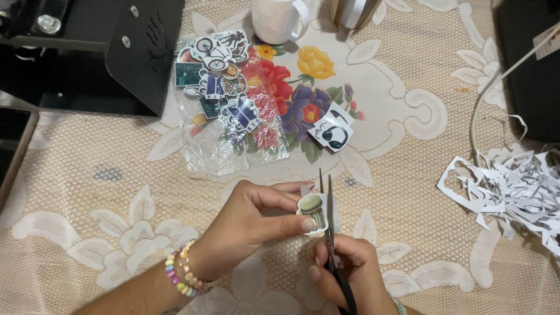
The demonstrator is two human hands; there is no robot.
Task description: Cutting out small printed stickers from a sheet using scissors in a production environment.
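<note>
My left hand point(248, 224) pinches a small paper sticker point(314, 212) printed with a green-topped jar, thumb and fingers on its left side. My right hand point(344, 268) grips black-handled scissors point(328, 201), whose two thin blades point away from me and are slightly apart. The blades run along the sticker's right edge. A beaded bracelet point(182, 274) circles my left wrist.
A clear plastic bag point(233, 140) with several cut stickers point(219, 70) lies ahead on the lace tablecloth point(105, 175). A loose black-and-white sticker point(332, 129) sits right of it. White paper scraps point(513, 189) pile at right. A white mug point(279, 18) and a black machine point(87, 52) stand at the back.
</note>
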